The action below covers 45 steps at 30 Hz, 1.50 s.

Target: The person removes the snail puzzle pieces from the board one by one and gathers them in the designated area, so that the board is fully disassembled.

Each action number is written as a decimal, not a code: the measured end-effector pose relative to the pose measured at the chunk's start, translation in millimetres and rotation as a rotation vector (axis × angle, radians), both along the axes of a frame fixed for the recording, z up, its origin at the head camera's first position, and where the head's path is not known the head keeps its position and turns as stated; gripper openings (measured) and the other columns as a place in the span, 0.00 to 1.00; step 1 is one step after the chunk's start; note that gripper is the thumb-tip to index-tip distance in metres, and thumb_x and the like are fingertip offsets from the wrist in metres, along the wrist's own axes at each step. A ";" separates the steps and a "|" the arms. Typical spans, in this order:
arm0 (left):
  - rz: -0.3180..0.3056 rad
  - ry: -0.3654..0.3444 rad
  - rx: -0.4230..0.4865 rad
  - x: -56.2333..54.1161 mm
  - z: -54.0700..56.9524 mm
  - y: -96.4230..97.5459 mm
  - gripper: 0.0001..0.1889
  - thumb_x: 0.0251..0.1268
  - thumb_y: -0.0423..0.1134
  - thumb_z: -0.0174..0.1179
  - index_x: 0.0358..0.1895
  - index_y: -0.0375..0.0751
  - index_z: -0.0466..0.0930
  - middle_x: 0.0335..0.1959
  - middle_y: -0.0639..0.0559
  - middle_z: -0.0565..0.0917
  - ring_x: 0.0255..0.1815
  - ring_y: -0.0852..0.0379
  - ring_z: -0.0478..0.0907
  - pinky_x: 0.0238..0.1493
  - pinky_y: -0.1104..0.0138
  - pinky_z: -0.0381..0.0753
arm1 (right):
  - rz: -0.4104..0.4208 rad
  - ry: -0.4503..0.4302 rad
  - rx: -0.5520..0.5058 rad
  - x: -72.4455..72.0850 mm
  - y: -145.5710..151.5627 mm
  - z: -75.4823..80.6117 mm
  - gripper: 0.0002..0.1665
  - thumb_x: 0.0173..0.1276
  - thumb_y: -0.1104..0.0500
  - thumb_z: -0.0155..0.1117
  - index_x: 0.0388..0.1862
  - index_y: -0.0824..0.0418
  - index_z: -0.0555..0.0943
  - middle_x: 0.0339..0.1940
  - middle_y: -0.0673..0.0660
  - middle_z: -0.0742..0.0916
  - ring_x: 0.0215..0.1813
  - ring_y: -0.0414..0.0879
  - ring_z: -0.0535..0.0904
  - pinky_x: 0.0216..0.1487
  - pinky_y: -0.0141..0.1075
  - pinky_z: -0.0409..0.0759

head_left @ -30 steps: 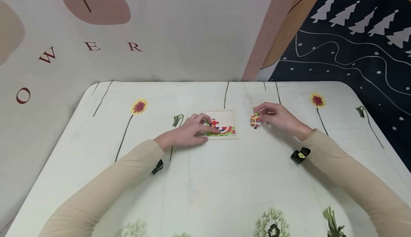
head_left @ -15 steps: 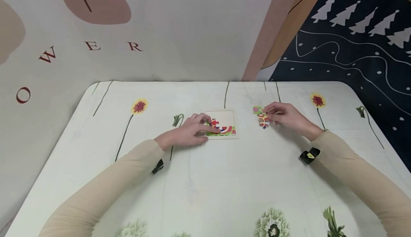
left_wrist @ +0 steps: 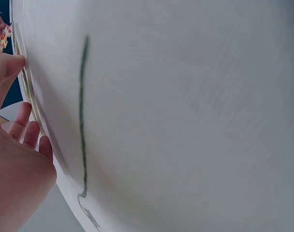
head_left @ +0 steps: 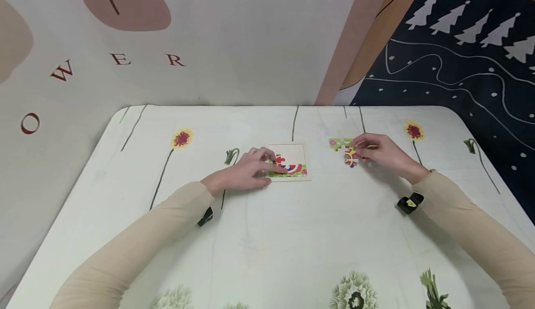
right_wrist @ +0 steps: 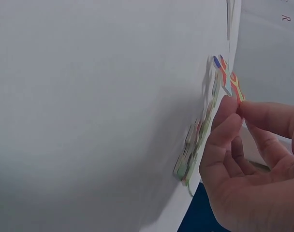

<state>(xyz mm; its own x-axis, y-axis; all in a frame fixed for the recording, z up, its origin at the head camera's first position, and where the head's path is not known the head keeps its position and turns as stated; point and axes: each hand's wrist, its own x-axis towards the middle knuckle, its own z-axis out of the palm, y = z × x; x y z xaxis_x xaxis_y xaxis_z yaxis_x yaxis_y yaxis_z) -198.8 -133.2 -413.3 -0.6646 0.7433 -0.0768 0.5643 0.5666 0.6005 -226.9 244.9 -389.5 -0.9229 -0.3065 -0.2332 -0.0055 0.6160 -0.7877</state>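
Nearest, dandelion print [head_left: 356,295] on the cloth [head_left: 292,234]; past it L hand [head_left: 246,170], fingers loosely spread, rests on the L part of the puzzle tray [head_left: 292,152], partly filled, mid-table. R hand [head_left: 386,153], to tray's R, pinches a red/yellow pc [head_left: 351,156] btw thumb & fingers above the cloth; just beyond, green pcs [head_left: 336,143], then wall [head_left: 234,62] w/ letters.

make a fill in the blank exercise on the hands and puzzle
The puzzle tray, touched by the left hand, lies to the ____ of the right hand.
The right hand pinches a puzzle piece whose lower knob is ____.
After printed letters O, W and E comes ____.
Missing words: left; blue; R
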 end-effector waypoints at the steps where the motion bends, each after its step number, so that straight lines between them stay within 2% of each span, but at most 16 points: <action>1: 0.001 0.000 -0.001 0.1 0.2 0.0 0.22 0.66 0.36 0.57 0.62 0.60 0.78 0.63 0.48 0.64 0.57 0.49 0.58 0.57 0.53 0.58 | 0.000 0.000 0.001 -0.3 0.5 -0.3 0.15 0.71 0.64 0.59 0.55 0.67 0.78 0.46 0.64 0.80 0.40 0.47 0.75 0.35 0.33 0.76; 11: 0.001 0.003 0.006 0.1 -0.1 0.1 0.22 0.66 0.36 0.58 0.62 0.59 0.78 0.62 0.48 0.65 0.58 0.48 0.59 0.57 0.53 0.58 | 0.012 0.029 0.066 -3.2 3.9 -4.0 0.14 0.72 0.66 0.56 0.54 0.67 0.78 0.43 0.64 0.80 0.37 0.50 0.73 0.30 0.34 0.74; 15: 0.005 -0.005 0.004 0.1 -0.3 -0.3 0.22 0.66 0.36 0.57 0.62 0.60 0.78 0.62 0.49 0.65 0.57 0.49 0.58 0.57 0.53 0.57 | 0.019 0.052 0.096 -4.3 4.5 -5.2 0.13 0.71 0.65 0.57 0.53 0.66 0.79 0.42 0.63 0.81 0.38 0.52 0.72 0.30 0.34 0.73; 23: 0.000 0.001 0.002 0.1 -0.4 -0.1 0.22 0.66 0.36 0.57 0.62 0.60 0.78 0.62 0.49 0.65 0.57 0.49 0.58 0.57 0.53 0.57 | 0.035 0.117 0.174 -6.7 3.6 -9.4 0.11 0.70 0.65 0.59 0.49 0.66 0.79 0.42 0.63 0.82 0.40 0.54 0.73 0.36 0.35 0.72; 29: 0.000 0.006 -0.003 -0.2 -0.6 -0.2 0.22 0.66 0.37 0.57 0.62 0.60 0.78 0.63 0.48 0.64 0.57 0.49 0.58 0.57 0.53 0.58 | 0.031 0.119 0.196 -7.6 2.1 -9.9 0.09 0.70 0.65 0.58 0.47 0.66 0.79 0.42 0.63 0.82 0.41 0.54 0.72 0.40 0.36 0.72; 45: 0.004 0.027 -0.011 0.6 -0.3 0.9 0.22 0.65 0.36 0.58 0.62 0.57 0.79 0.63 0.47 0.65 0.57 0.48 0.59 0.56 0.53 0.59 | 0.024 0.116 0.212 -8.2 -1.8 -9.1 0.08 0.69 0.66 0.59 0.45 0.67 0.79 0.40 0.62 0.81 0.42 0.54 0.72 0.43 0.42 0.70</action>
<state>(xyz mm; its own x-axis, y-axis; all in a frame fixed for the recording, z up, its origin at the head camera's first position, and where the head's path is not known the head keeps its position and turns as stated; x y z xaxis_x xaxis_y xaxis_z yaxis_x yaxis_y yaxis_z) -198.1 -132.3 -413.6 -0.6697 0.7396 -0.0671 0.5775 0.5755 0.5790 -235.2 243.1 -398.6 -0.9402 -0.2844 -0.1875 -0.1054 0.7662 -0.6339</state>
